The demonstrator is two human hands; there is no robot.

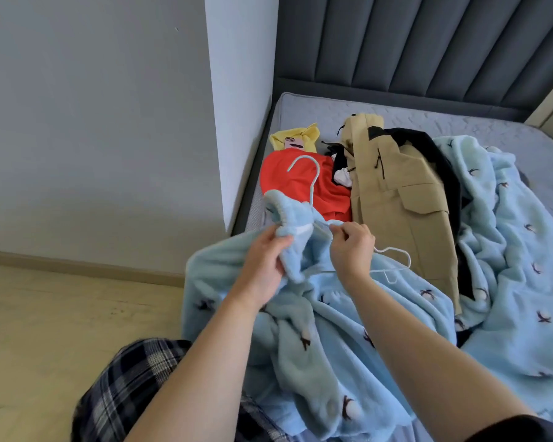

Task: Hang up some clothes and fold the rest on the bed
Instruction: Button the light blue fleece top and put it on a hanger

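A fluffy light-blue garment (316,320) with small dark embroidered marks lies over the bed's near edge. My left hand (264,263) grips its ribbed collar and lifts it. A pale-blue wire hanger (304,164) pokes its hook up above the collar, and one shoulder of it sticks out to the right. My right hand (351,247) pinches the hanger's wire beside the collar. Behind lie a red garment (300,186), a beige coat (396,199) over dark clothing, and a yellow garment (297,135).
The grey mattress (444,119) meets a dark padded headboard (428,43). A white wall corner (240,106) stands at the bed's left. A phone (294,143) rests on the yellow garment. More blue fleece (508,250) covers the right. My plaid trouser leg (128,384) and wooden floor are lower left.
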